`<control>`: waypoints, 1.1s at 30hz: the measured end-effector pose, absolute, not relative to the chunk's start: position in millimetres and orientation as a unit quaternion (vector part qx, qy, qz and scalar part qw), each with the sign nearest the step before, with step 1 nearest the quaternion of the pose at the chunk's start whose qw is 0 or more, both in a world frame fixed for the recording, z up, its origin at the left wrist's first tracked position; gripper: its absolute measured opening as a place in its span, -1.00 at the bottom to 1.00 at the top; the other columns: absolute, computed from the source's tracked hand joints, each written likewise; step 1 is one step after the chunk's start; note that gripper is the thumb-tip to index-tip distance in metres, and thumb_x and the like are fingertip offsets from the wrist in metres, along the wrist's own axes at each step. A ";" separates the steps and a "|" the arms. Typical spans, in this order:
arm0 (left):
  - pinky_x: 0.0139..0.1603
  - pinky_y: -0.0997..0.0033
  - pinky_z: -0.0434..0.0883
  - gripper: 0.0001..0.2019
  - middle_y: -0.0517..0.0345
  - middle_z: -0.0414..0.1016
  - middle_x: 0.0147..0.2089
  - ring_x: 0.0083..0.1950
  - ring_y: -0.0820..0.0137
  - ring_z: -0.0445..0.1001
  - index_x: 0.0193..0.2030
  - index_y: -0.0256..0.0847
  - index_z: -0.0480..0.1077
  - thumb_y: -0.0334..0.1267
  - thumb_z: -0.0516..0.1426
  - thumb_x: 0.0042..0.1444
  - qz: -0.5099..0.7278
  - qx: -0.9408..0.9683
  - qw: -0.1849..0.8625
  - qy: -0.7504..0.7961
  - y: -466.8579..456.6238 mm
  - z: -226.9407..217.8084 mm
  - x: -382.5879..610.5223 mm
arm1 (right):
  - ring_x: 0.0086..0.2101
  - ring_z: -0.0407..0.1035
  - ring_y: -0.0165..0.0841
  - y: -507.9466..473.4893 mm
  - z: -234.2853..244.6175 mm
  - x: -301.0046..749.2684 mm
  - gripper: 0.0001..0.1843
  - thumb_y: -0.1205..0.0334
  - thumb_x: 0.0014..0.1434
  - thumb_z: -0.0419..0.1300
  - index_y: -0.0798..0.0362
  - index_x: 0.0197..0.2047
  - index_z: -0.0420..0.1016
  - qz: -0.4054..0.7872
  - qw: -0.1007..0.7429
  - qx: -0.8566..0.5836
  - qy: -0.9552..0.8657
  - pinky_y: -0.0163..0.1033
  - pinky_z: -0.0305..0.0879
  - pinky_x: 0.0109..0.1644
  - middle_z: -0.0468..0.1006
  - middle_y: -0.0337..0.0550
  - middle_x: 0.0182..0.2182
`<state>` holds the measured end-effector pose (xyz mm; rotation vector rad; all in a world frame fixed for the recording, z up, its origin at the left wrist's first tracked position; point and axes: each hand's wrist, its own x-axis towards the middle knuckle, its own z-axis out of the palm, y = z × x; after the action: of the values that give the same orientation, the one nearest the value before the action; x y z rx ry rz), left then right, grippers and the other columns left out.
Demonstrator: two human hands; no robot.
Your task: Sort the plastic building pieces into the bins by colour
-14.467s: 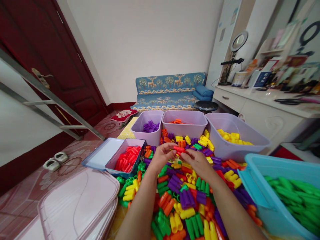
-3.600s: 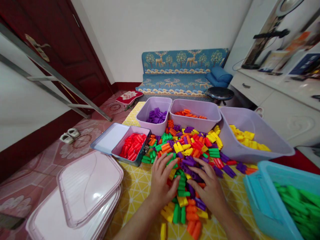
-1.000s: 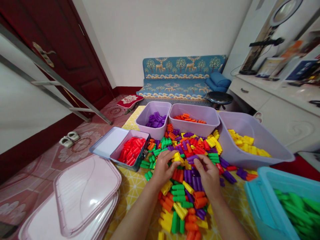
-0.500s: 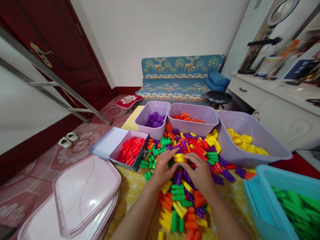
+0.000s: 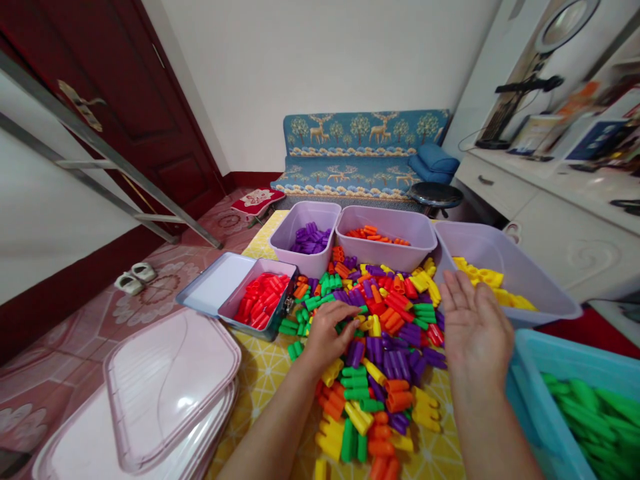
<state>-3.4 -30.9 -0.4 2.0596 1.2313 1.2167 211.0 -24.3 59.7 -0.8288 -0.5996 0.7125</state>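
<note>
My left hand [image 5: 330, 333] hovers over a mixed pile of plastic building pieces [image 5: 397, 363] in purple, green, red, orange and yellow. Its fingers are bent, with a gap between thumb and forefinger and nothing visible in them. Just right of its fingertips lies a yellow piece [image 5: 375, 326]. My right hand [image 5: 475, 333] is raised at the pile's right side, palm showing and fingers stretched out, holding nothing. Its fingertips overlap the near wall of a lilac bin [image 5: 545, 319] with yellow pieces [image 5: 493, 280] inside.
Behind the pile stand a lilac bin [image 5: 306, 265] of purple pieces and another lilac bin [image 5: 385, 252] of orange ones. Red pieces fill an open hinged box [image 5: 273, 331] at left. A turquoise bin [image 5: 530, 393] holds green pieces. Pale lids [image 5: 170, 387] are stacked front left.
Both hands were together at a yellow piece over the pile. My right hand has moved right to the yellow pieces' bin and spread flat. The left has hardly moved.
</note>
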 end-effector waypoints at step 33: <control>0.31 0.03 0.09 -0.50 -0.01 0.41 0.15 0.23 0.20 0.28 0.23 -0.11 0.25 -0.09 0.15 0.16 0.442 0.750 0.167 0.463 -32.6 3.7 -5.0 | -0.38 0.51 -0.25 -37.1 8.3 172.9 -0.62 -0.04 0.05 0.26 0.04 -0.17 0.37 0.482 0.550 -0.487 -0.478 -0.15 0.44 -0.28 0.60 -0.06 -0.28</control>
<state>-5.0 -32.6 3.7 2.1346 1.3176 1.2595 172.9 -37.1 8.3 -1.1537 -1.1306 1.1403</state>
